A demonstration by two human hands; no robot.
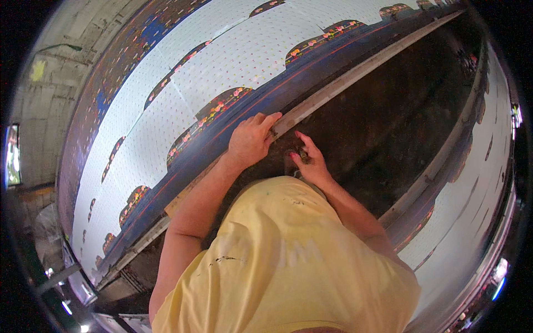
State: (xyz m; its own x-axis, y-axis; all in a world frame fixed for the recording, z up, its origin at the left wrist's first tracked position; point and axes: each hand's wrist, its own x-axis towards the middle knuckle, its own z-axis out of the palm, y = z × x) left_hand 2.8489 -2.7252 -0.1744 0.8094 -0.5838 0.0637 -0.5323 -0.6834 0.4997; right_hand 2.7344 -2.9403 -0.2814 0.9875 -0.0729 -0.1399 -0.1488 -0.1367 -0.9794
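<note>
My left hand (252, 139) is closed over the pale edge rail (319, 100) of a long printing table, its index finger lying along the top. Something small and dark shows by its thumb, too unclear to name. Just right of it, my right hand (312, 161) is held in front of my body, off the rail. Its thumb and index finger are apart, with reddish tips. A small dark-gold patch shows between them, and I cannot tell what it is. Beyond the rail lies white dotted fabric (233, 69) with dark, flower-bordered scalloped shapes.
A dark blue strip with a thin red line (277, 89) runs between rail and fabric. Behind me on the right stands a second long table (472, 222) with similar cloth. A dark aisle (383, 122) separates the tables. A grey floor (47, 111) shows at far left.
</note>
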